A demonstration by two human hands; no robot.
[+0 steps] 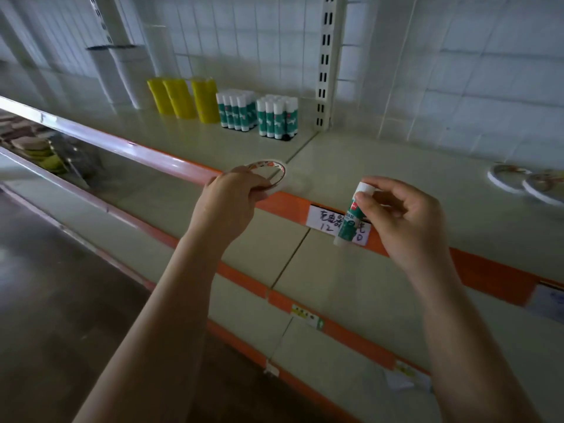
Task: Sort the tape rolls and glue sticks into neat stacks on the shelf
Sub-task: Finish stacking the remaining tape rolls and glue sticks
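Holding one item in each hand, the person stands at the front edge of a pale shelf (pixel 351 166) with an orange front strip. The left hand (pixel 230 198) pinches a flat tape roll (pixel 268 174) by its near rim, keeping it tilted just above the shelf's front lip. The right hand (pixel 406 219) curls thumb and fingertips around a green-and-white glue stick (pixel 351 218), white cap up, held in front of a handwritten price label (pixel 323 219) on the strip.

Farther back on the shelf, two upright clusters of matching glue sticks (pixel 258 112) stand side by side near a slotted white upright (pixel 326 62). Just left of them stand yellow tape stacks (pixel 183 97), and beyond those, tall white roll stacks (pixel 128 74) against the wire-grid back panel. At the right edge, two more flat tape rolls (pixel 525 181) lie touching on the shelf, blurred. Lower shelves with orange strips step down below the arms.
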